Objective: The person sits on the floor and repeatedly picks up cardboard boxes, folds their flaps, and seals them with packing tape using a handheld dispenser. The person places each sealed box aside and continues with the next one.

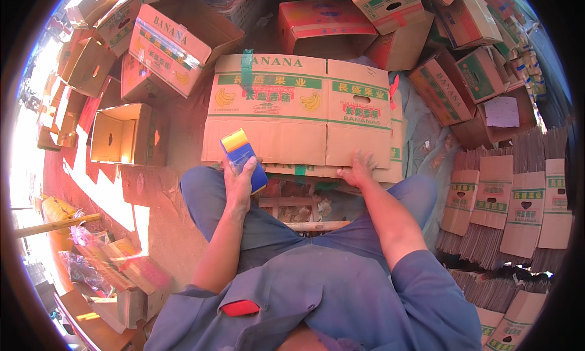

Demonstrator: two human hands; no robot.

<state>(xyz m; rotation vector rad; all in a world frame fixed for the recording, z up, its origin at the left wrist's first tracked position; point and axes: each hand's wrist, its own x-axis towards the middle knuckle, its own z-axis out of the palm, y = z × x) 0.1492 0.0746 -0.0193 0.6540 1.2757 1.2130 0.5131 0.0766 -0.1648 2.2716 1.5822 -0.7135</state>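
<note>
Flattened cardboard banana boxes (274, 140) lie stacked across my knees, printed in green and red, with a strip of green tape (247, 70) over the top left edge. My left hand (240, 177) grips a blue and yellow box-shaped object (249, 161), perhaps a tape dispenser, by the near left corner of the stack. Spread fingers of my right hand (358, 170) rest on the near edge of the top sheet, right of its vertical fold. Under the near edge, another sheet with green tape (300, 173) shows partly.
An open empty carton (121, 134) stands at the left, and more cartons (327, 26) crowd the far side. Bundled flat cardboard (491, 191) is stacked at the right. A wooden pole (59, 225) juts in at the left, above cardboard scraps (132, 264). Grey plastic sheeting (427, 131) lies right of the stack.
</note>
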